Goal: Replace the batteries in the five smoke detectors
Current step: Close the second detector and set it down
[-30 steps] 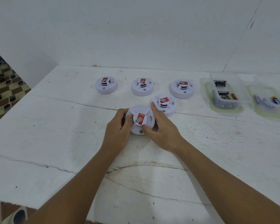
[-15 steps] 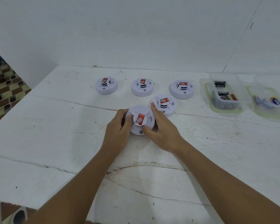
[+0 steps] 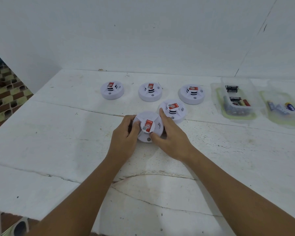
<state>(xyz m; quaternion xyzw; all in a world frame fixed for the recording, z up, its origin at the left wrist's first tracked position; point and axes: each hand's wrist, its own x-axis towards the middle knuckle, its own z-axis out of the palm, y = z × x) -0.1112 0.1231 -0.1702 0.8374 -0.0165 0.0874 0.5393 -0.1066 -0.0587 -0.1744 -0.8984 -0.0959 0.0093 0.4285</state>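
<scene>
**Nearest smoke detector gripped by both hands**

A round white plastic smoke detector with a red label (image 3: 148, 127) is held on the white cracked worktop (image 3: 58, 150), about midway between its near and far edges. It is gripped on one side by the left hand (image 3: 124, 142), whose fingers are curled round its rim with the thumb laid on top, and on the other by the right hand (image 3: 173, 140), whose fingers wrap the far rim while the thumb presses the near edge. Just beside it, toward the far right, a second identical detector (image 3: 173, 111) is touched by the right fingertips. Three more detectors (image 3: 150, 91) are lined up nearer the far edge. Toward the right edge, a clear plastic tray of black and red batteries (image 3: 235, 101) is set beside another clear tray holding blue batteries (image 3: 283, 108).
</scene>
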